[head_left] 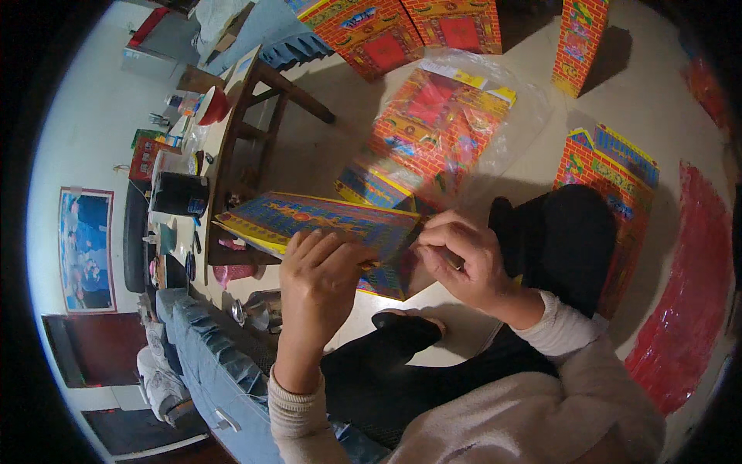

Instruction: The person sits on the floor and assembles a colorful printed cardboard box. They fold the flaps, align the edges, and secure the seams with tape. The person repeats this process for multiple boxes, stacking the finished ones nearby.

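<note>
Just left of centre, toward nine o'clock, we had the patterned cardboard piece [325, 220], blue and yellow, tilted and held up off the floor [305, 147]. Our left hand [315, 271] came up from seven o'clock, wrist nearly upright, back of the hand facing us. Its fingers were curled over the piece's near edge, gripping it. Our right hand [464, 255] reached in from four o'clock, knuckles bent, thumb and forefinger drawn close together at the piece's right end; we could not tell whether they pinched it.

Left hand covered part of the near edge. Behind and below the held piece, a second blue-patterned piece [390, 282] was partly hidden. At one o'clock, clear plastic wrap [525, 108] lay over brick-print cardboard [417, 127]. Brick-print boxes [379, 39] stood at twelve; a narrow box [580, 46] stood between one and two. Between two and three, our black-clad knee [576, 240] blocked part of another brick-print box [599, 174]. Red plastic sheeting [684, 309] lay between three and four. Wooden table [267, 75] at ten, red bowl [212, 106] on it; black container [179, 193] at nine. Blue sofa [205, 348] and metal kettle [264, 311] sat at eight.
</note>
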Action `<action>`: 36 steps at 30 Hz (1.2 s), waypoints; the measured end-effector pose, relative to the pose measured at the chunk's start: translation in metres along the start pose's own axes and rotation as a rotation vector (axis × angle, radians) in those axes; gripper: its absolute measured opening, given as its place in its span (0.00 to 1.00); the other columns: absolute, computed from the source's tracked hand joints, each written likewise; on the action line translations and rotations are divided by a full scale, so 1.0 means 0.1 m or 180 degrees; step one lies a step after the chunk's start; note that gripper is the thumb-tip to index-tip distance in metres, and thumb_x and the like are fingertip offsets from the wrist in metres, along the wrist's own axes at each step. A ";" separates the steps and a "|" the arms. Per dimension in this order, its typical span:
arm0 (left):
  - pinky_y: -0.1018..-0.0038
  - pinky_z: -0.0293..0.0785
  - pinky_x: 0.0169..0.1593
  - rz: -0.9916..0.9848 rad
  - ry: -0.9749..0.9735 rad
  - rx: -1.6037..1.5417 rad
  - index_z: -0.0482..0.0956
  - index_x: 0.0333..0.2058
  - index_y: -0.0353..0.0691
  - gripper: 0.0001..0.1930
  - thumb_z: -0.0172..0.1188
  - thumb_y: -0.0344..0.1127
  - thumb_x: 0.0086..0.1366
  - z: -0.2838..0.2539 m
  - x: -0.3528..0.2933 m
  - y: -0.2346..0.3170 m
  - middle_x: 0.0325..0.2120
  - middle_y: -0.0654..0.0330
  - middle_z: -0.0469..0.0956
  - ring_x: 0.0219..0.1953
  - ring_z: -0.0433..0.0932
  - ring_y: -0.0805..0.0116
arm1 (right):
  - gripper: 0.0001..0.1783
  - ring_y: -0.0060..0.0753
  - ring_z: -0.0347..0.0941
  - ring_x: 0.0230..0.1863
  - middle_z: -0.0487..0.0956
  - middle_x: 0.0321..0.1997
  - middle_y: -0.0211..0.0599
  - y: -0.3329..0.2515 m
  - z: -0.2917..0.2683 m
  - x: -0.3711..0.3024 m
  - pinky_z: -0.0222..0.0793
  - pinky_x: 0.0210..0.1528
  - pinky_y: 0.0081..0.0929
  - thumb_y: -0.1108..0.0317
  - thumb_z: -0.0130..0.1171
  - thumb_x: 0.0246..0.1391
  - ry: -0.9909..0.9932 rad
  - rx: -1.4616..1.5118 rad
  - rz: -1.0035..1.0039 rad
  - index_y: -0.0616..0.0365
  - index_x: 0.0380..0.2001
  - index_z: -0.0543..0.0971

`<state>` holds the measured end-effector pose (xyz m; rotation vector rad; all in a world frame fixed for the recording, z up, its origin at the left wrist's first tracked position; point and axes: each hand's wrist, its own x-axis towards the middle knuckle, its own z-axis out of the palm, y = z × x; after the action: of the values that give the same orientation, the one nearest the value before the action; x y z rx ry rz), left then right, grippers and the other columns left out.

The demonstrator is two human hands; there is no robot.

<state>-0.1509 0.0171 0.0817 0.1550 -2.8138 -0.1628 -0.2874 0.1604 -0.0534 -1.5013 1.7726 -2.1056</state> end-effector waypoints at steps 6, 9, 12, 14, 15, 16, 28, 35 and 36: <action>0.65 0.73 0.41 -0.0019 0.0128 -0.0060 0.86 0.31 0.41 0.13 0.70 0.23 0.43 0.03 0.03 0.01 0.31 0.62 0.82 0.35 0.80 0.59 | 0.15 0.37 0.76 0.34 0.75 0.31 0.31 -0.01 -0.03 -0.06 0.75 0.40 0.35 0.73 0.71 0.47 -0.0282 -0.0408 -0.0331 0.52 0.41 0.87; 0.65 0.72 0.40 -0.0002 0.0134 -0.0040 0.86 0.31 0.41 0.13 0.70 0.22 0.42 0.03 0.04 0.02 0.31 0.62 0.82 0.35 0.80 0.59 | 0.22 0.37 0.76 0.33 0.75 0.30 0.31 -0.02 -0.02 -0.05 0.75 0.37 0.36 0.75 0.70 0.42 -0.0284 -0.0602 -0.0415 0.52 0.45 0.87; 0.66 0.72 0.40 0.0017 0.0119 -0.0023 0.86 0.31 0.40 0.14 0.70 0.22 0.42 0.03 0.05 0.02 0.31 0.62 0.82 0.35 0.80 0.59 | 0.25 0.38 0.76 0.32 0.75 0.29 0.32 -0.01 0.01 -0.08 0.76 0.36 0.38 0.76 0.69 0.40 -0.0203 -0.0809 -0.0494 0.52 0.47 0.87; 0.65 0.73 0.40 -0.0010 0.0088 -0.0049 0.85 0.31 0.40 0.13 0.70 0.22 0.42 0.02 0.07 0.04 0.32 0.62 0.82 0.36 0.80 0.59 | 0.25 0.38 0.76 0.32 0.75 0.29 0.32 -0.01 0.02 -0.09 0.76 0.37 0.38 0.76 0.70 0.40 -0.0170 -0.0895 -0.0488 0.52 0.47 0.86; 0.65 0.73 0.40 0.0010 0.0113 -0.0050 0.85 0.31 0.40 0.13 0.70 0.22 0.43 0.02 0.06 0.04 0.32 0.62 0.83 0.36 0.80 0.60 | 0.24 0.39 0.76 0.32 0.75 0.29 0.32 -0.01 0.03 -0.09 0.76 0.37 0.38 0.76 0.70 0.41 -0.0176 -0.0898 -0.0456 0.52 0.47 0.86; 0.65 0.73 0.40 0.0030 0.0138 -0.0051 0.85 0.31 0.40 0.13 0.70 0.22 0.43 0.04 0.06 0.03 0.33 0.62 0.83 0.36 0.81 0.60 | 0.23 0.40 0.76 0.32 0.76 0.29 0.32 -0.01 0.04 -0.09 0.76 0.37 0.38 0.76 0.71 0.41 -0.0180 -0.0901 -0.0424 0.52 0.46 0.85; 0.67 0.75 0.44 0.0116 0.0012 -0.0026 0.82 0.30 0.40 0.10 0.68 0.22 0.46 0.02 0.06 0.05 0.36 0.63 0.88 0.40 0.85 0.63 | 0.18 0.45 0.78 0.43 0.79 0.39 0.35 0.03 0.08 0.00 0.76 0.47 0.40 0.76 0.75 0.43 0.0083 -0.0177 -0.0268 0.54 0.39 0.81; 0.66 0.74 0.43 0.0321 -0.0148 -0.0026 0.82 0.31 0.41 0.11 0.68 0.23 0.47 0.01 0.10 0.04 0.36 0.64 0.87 0.37 0.83 0.63 | 0.17 0.43 0.78 0.43 0.79 0.39 0.33 0.12 0.12 -0.05 0.76 0.46 0.39 0.76 0.76 0.43 0.0228 -0.0024 -0.0315 0.53 0.37 0.82; 0.66 0.73 0.43 0.0325 -0.0192 -0.0001 0.82 0.32 0.41 0.11 0.69 0.23 0.47 0.00 0.10 0.03 0.36 0.64 0.87 0.38 0.83 0.63 | 0.16 0.42 0.78 0.43 0.79 0.39 0.33 0.14 0.13 -0.06 0.76 0.45 0.38 0.75 0.76 0.43 0.0229 -0.0005 -0.0311 0.52 0.37 0.82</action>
<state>-0.1604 0.0191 0.0847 0.0060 -2.8736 -0.1467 -0.2830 0.1491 -0.0693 -1.5629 1.7580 -2.2314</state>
